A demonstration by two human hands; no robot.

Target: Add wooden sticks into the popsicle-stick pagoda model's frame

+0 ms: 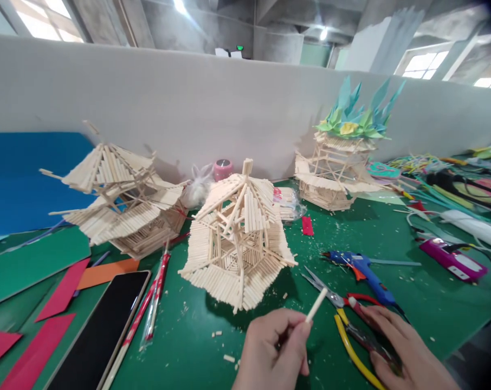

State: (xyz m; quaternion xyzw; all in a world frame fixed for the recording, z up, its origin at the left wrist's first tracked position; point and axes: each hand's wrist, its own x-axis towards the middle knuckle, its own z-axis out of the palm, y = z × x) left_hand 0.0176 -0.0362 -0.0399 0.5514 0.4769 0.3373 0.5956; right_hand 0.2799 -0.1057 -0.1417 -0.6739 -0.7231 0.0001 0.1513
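left hand (272, 349), near the desk's (412, 303) front edge, pinches a pale stick (316, 305) between closed fingers; right hand (404, 346) curls over the scissors (353, 325), whose handles it partly hides.

I'm looking at a craft workshop: green table (392, 325) w/ stick-built model houses (237, 244), glue gun (363, 271), scissors (343, 303), coloured paper scraps (62, 292), bare concrete ceiling (229, 21) overhead.
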